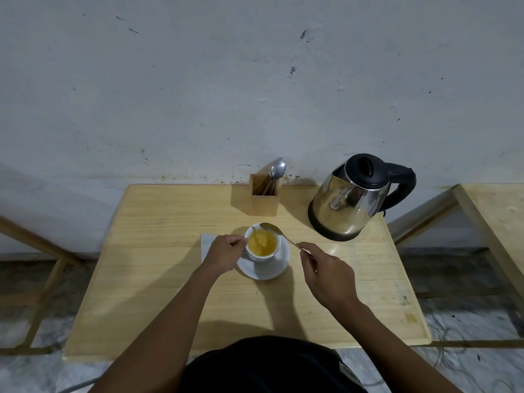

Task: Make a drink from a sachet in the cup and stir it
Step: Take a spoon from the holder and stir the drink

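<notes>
A white cup [265, 255] holding yellow-orange drink stands on a white saucer [279, 269] in the middle of the wooden table. My left hand [224, 251] grips the cup at its left side, where the handle is hidden under my fingers. My right hand [326, 275] holds a metal spoon [276, 231] by its handle. The spoon's bowl hovers over the cup's far right rim, out of the liquid. A white paper piece [207, 242], perhaps the sachet, lies left of the cup, partly under my left hand.
A steel electric kettle [351, 199] with a black lid and handle stands at the back right. A wooden holder [263, 198] with spoons stands at the back centre against the wall. The wooden table [158, 251] has a raised rim. Another table [499, 219] stands to the right.
</notes>
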{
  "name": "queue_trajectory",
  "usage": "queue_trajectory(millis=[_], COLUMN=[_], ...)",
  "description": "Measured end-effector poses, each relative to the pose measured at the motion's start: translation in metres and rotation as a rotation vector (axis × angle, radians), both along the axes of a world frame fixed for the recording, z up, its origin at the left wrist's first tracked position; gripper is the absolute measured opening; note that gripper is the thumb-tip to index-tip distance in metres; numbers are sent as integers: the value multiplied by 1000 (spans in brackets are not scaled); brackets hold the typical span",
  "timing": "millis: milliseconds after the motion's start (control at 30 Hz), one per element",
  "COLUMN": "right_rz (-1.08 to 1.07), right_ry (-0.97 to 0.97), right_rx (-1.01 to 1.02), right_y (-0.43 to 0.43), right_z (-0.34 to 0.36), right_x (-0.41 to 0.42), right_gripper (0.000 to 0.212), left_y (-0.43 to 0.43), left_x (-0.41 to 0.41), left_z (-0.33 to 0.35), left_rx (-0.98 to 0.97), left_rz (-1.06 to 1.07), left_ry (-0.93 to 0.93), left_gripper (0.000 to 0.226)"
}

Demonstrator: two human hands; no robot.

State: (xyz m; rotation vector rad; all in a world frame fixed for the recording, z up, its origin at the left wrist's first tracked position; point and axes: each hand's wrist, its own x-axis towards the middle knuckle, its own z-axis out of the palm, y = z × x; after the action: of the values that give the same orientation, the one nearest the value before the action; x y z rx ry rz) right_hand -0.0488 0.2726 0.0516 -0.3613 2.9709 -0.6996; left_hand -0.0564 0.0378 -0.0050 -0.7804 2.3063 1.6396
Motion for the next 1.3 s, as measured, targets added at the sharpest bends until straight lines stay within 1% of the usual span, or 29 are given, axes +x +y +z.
queue_trajectory(millis=[533,700,900,1100,1300], right_rz=[-33,-54,-60,-93,-112], right_ry=[-2,-39,38,21,-3], right_rx=[20,6,-56,-61,-111], right_y=[0,0,0,-1,1], right_z=[-2,-2,-2,-9,-15], right_x=[9,11,13,16,15], right_gripper=[28,28,26,25,25], left_y=[-2,-2,-1,0,-1], left_x=[-1,-1,0,1,0], left_z=[-2,-3,-4,-1,1], left_rx=[-73,-44,-17,-12,-29], left_rz=[-51,-43,-10,-13,-30], left_ry=[33,23,26,19,20], left_gripper=[32,29,27,29,27])
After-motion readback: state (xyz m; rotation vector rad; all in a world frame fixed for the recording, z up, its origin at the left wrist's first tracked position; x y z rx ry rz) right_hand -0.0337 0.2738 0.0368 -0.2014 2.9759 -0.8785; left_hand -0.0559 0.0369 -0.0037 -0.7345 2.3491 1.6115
